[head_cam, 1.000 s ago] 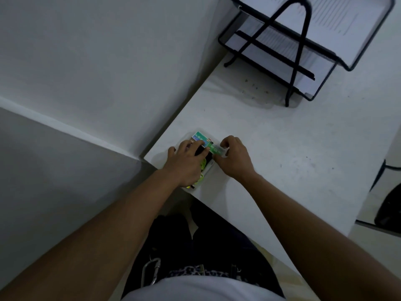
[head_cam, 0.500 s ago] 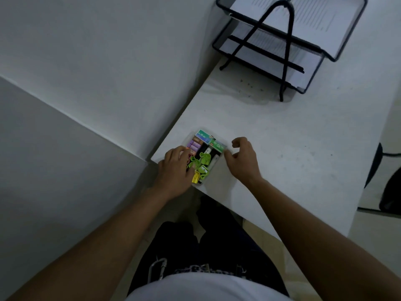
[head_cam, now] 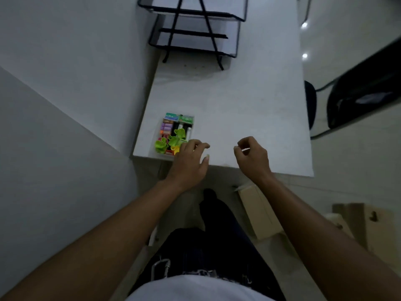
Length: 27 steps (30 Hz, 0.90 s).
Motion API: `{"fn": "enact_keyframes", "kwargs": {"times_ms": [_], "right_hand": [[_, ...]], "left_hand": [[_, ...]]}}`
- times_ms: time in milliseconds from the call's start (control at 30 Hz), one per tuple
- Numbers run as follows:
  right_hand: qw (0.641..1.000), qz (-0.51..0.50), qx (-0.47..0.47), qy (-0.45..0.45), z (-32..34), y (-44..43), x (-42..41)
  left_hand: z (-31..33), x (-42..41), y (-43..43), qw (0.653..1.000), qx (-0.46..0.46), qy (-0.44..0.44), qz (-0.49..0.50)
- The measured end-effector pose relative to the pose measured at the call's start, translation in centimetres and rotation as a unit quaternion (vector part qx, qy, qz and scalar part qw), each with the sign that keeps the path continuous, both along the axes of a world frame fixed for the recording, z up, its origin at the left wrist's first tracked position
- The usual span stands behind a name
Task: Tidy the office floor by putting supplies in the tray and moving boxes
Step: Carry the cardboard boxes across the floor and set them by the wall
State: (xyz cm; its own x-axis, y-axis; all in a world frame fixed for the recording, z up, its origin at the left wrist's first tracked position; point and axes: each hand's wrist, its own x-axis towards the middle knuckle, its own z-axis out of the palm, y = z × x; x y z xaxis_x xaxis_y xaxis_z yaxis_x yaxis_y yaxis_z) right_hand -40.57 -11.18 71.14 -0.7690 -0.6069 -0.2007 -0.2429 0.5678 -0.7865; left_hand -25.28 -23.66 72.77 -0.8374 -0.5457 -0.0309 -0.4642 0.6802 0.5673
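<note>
A small clear tray (head_cam: pixel 192 127) packed with colourful supplies, green clips, purple and orange pieces and green-labelled packets, sits at the near left corner of the white desk (head_cam: pixel 238 109). My left hand (head_cam: pixel 189 161) hovers just to the right of the tray's near end, fingers loosely apart and holding nothing. My right hand (head_cam: pixel 251 155) is further right over the desk's near edge, fingers curled loosely, nothing in it. On the floor below lie cardboard boxes: a pale one (head_cam: pixel 258 211) by my right forearm and a brown one (head_cam: pixel 355 222) at the right.
A black wire two-tier paper tray (head_cam: pixel 195 29) stands at the far end of the desk. White walls close the left side. A black chair (head_cam: pixel 358 94) stands to the right on the tiled floor. My legs are under the desk's near edge.
Both hands have come off the supply tray and drawn back to the right toward the desk's near edge. The camera view has swung, bringing the floor boxes and chair into sight.
</note>
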Motion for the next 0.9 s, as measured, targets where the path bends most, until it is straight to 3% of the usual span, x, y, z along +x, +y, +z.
{"fn": "enact_keyframes", "kwargs": {"times_ms": [500, 733, 900], "right_hand": [[0.964, -0.262, 0.030, -0.034, -1.9, 25.1, 2.3], [0.944, -0.314, 0.050, -0.089, -4.3, 36.9, -0.6], [0.933, -0.330, 0.075, -0.124, -6.4, 46.9, -4.5]], "left_hand": [[-2.4, -5.7, 17.3, 0.956, 0.068, -0.136, -0.250], [-5.1, -11.9, 27.5, 0.942, 0.094, -0.163, -0.276], [-7.1, -16.9, 37.8, 0.949, 0.134, -0.172, -0.228]]}}
